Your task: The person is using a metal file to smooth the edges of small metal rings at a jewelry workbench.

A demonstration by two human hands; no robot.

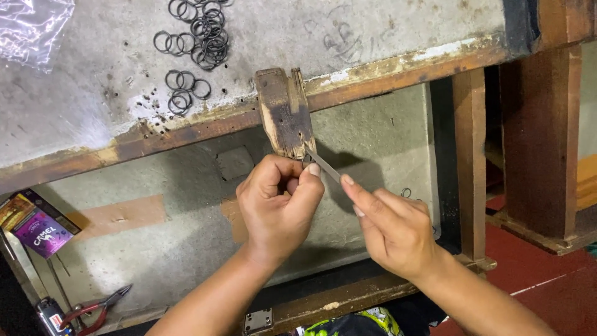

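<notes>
While the left hand [278, 202] is curled nearly shut, thumb and forefinger pinching something small against the tip of the peg [285, 113], the right hand [392, 227] grips a thin file [323, 165] between extended fingers. File slants up-left, its tip meeting the left fingertips just below the peg. What the left hand pinches: cannot tell. Loose rings [198, 38] lie on the bench [74, 106] above. Pliers [93, 309] well apart, lower left.

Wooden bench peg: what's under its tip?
Under the wooden bench peg, the left hand pinches something small against a thin metal file; the fingers cover it.
</notes>
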